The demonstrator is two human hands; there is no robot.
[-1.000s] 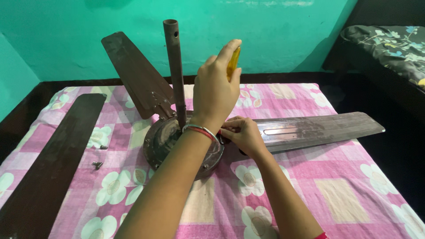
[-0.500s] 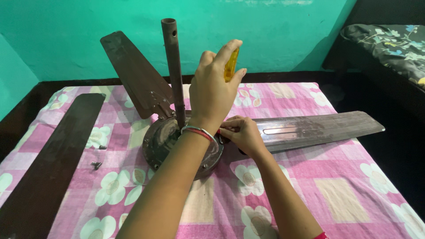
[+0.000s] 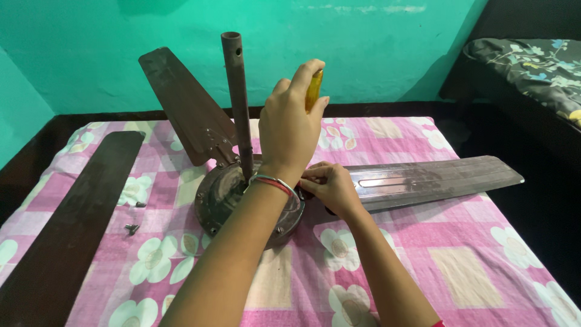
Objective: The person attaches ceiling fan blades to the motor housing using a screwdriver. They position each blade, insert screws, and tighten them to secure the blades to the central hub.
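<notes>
Little moved: left hand (image 3: pixel 290 130) still fisted on yellow screwdriver (image 3: pixel 313 89); right hand (image 3: pixel 330 186) pinching at fan hub (image 3: pixel 227 197) on bed (image 3: pixel 472 260). Hub heavy, rigid; grip downrod (image 3: pixel 237 103).

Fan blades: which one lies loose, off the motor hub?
The dark blade at the left edge, flat on the pink floral sheet, apart from the hub. The upright blade and the right-hand blade both meet it.

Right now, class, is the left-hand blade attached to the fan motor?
No, the loose blade lies apart from the motor on the cloth.
</notes>
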